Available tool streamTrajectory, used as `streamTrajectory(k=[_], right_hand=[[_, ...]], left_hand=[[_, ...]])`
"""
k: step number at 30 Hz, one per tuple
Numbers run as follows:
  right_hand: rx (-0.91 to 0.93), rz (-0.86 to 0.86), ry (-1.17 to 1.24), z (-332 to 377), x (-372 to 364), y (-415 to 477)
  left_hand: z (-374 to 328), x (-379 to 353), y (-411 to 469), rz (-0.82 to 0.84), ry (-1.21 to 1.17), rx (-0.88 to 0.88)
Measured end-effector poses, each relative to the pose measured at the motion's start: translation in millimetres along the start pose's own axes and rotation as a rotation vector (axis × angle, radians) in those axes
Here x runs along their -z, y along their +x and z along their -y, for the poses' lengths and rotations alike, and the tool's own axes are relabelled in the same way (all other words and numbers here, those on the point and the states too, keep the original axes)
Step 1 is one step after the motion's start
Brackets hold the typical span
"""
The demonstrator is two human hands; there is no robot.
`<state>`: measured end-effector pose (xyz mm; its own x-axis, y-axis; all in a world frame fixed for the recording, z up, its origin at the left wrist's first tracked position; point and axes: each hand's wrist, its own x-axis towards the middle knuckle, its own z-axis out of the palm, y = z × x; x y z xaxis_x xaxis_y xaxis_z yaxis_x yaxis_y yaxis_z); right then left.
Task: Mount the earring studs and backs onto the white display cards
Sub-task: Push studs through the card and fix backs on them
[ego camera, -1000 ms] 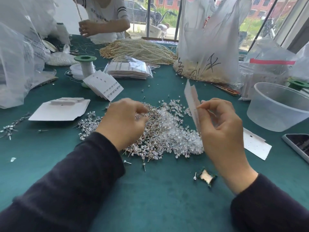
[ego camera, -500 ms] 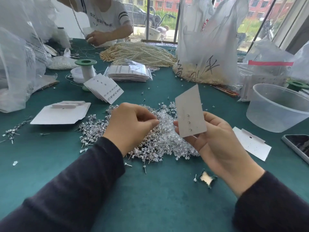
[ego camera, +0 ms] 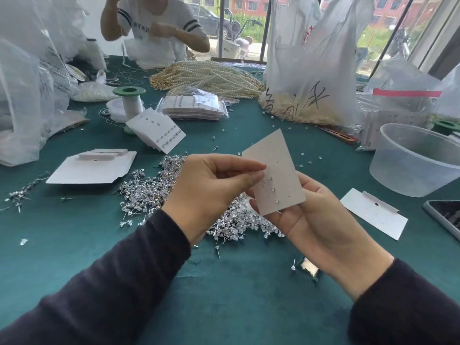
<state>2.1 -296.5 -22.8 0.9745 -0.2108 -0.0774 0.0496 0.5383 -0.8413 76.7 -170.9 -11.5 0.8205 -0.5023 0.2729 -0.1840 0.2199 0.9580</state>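
My right hand [ego camera: 316, 220] holds a white display card [ego camera: 276, 170] upright, its face toward me, with three studs in a column near its left edge. My left hand [ego camera: 211, 185] pinches thumb and forefinger together at that edge beside the top stud; something small seems held there, too small to name. Below both hands lies a pile of silver earring studs [ego camera: 146, 192] and clear backs [ego camera: 239, 225] on the green table [ego camera: 236, 302]. A stack of finished cards [ego camera: 159, 133] leans behind the pile, and a blank card [ego camera: 373, 212] lies to the right.
A flat white card box [ego camera: 92, 168] lies at left. A clear plastic tub [ego camera: 418, 158] and a phone [ego camera: 445, 215] sit at right. Pearl strands [ego camera: 209, 78], a green-capped spool [ego camera: 129, 100], bagged cards [ego camera: 194, 108] and plastic bags [ego camera: 311, 63] crowd the back, where another person sits.
My left hand rose from the stud pile to the card's left edge. My right hand turned the card from edge-on to face me.
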Motion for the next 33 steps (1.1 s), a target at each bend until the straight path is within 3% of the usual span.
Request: streamTrajectory(k=[15, 20, 26, 29, 33], right_hand=[[0.044, 0.001, -0.138, -4.0, 5.6, 1.3], [0.194, -0.082, -0.388, -6.2, 3.7, 0.4], [0.580, -0.305, -0.893, -11.1, 0.2, 0.2], [0.676, -0.360, -1.010, -12.9, -1.4, 0.3], [0.767, -0.372, -1.073, -12.9, -0.9, -0.3]], left_hand=[[3.7, 2.6, 0.3, -0.059, 0.158, 0.066], [6.2, 1.1, 0.3, -0.064, 0.172, 0.100], [9.1, -6.7, -7.3, 0.037, 0.145, 0.192], [9.1, -12.5, -10.4, 0.107, 0.138, 0.214], [10.4, -11.3, -9.2, 0.024, 0.080, 0.229]])
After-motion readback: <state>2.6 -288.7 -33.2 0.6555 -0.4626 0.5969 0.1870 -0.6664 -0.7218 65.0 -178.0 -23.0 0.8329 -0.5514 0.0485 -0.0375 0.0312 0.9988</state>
